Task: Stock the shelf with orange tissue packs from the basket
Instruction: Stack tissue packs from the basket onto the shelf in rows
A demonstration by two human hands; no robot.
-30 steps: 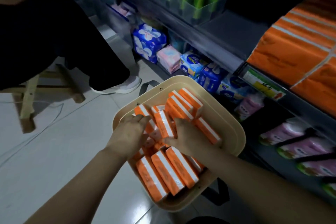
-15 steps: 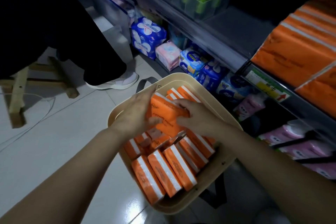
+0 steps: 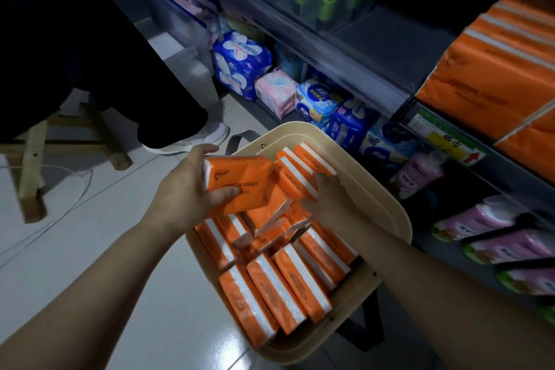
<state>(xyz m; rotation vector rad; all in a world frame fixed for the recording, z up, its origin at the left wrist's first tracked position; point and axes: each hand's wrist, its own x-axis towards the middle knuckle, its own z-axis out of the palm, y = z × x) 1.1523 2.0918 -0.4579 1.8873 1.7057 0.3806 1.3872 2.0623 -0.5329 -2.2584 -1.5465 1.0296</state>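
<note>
Head view: the left hand (image 3: 192,189) grips one orange tissue pack (image 3: 240,182), with its thumb laid across the printed front and its fingers curled behind the far edge. The pack is lifted flat, above the other packs and over the near-left part of the beige basket (image 3: 393,219).

Just right of that hand, the right hand (image 3: 329,200) is down among the packs in the basket. Its bent fingers lie against a tilted pack with a white stripe (image 3: 295,179) and its thumb sits below it. I cannot tell whether it is truly clasping that pack or only touching it.

Below both hands, toward the person, more orange packs (image 3: 279,291) stand on edge in rows, and a few between the wrists lie loose and askew.

Up and right of the right hand, large orange tissue bundles (image 3: 492,78) fill the shelf (image 3: 369,69), with a yellow-and-green price label (image 3: 444,141) on its front rail. Beyond the hands, on the lowest level, stand blue pad packs (image 3: 240,63) and a pink pack (image 3: 274,93). Pink packs (image 3: 480,221) lie far right of the right hand.

Left of and beyond the left hand, another person's white shoe (image 3: 195,140) rests on the pale tile floor (image 3: 90,264), beside a wooden stool (image 3: 33,165).
</note>
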